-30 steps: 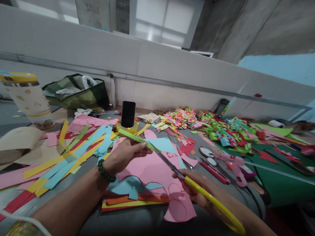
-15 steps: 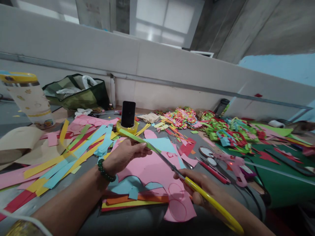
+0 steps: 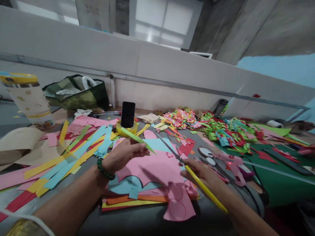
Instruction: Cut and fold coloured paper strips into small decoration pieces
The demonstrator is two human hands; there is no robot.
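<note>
My left hand [image 3: 125,154], a green bead bracelet on its wrist, pinches a bright green strip [image 3: 134,136] that tapers to a point at its right end. In my right hand [image 3: 199,172] is a pair of scissors with yellow handles [image 3: 205,189]. Their metal blades point up and left, apart from the strip. Beneath both hands lies a pink sheet [image 3: 152,165] with scalloped edges, over light blue pieces [image 3: 125,185]. A smaller pink piece [image 3: 179,205] with drawn circles hangs at the table's front edge.
A phone [image 3: 128,114] stands in a yellow tape roll [image 3: 126,129]. Coloured strips [image 3: 73,155] lie at left, near a tumbler [image 3: 29,100]. A pink glue gun [image 3: 232,165] with a red light sits at right, before heaps of cut pieces [image 3: 228,131].
The scissors have moved away from the green strip, up and to the right. The strip's right end now shows as a free point. My left hand has barely shifted.
</note>
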